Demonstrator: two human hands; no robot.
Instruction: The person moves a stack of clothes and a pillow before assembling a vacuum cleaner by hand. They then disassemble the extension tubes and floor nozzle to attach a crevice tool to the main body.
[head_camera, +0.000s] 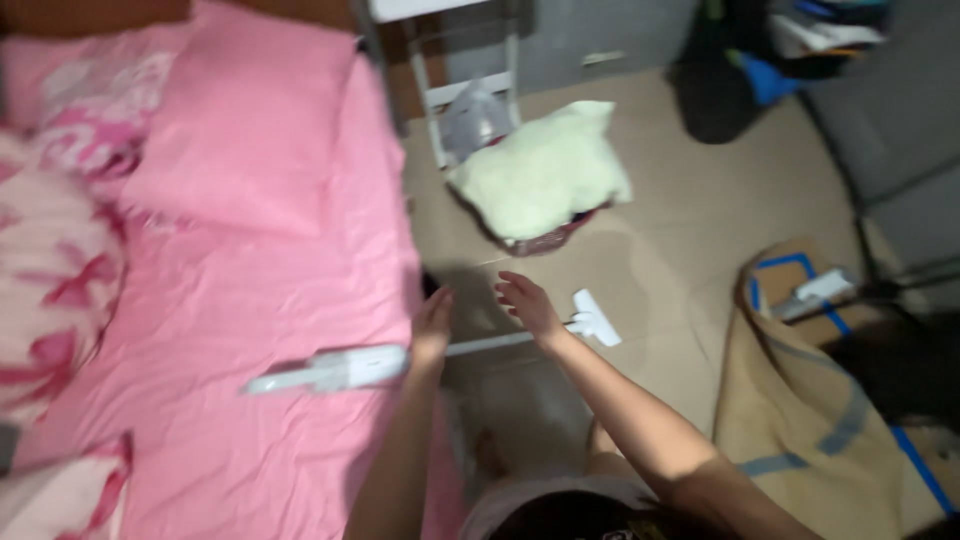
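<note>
Both hands hang open: my left hand (432, 325) beside the white stick vacuum (335, 368) on the pink bed (250, 290), my right hand (527, 303) over its pole. Gripping it seems the step in hand. That calls for closing around the handle.

By our hands we see a white vacuum (330, 368), plain pink sheet (240, 300), and cream pillow (540, 170) beyond.

White stick vacuum (335, 368) across pink bed (250, 300)
</note>
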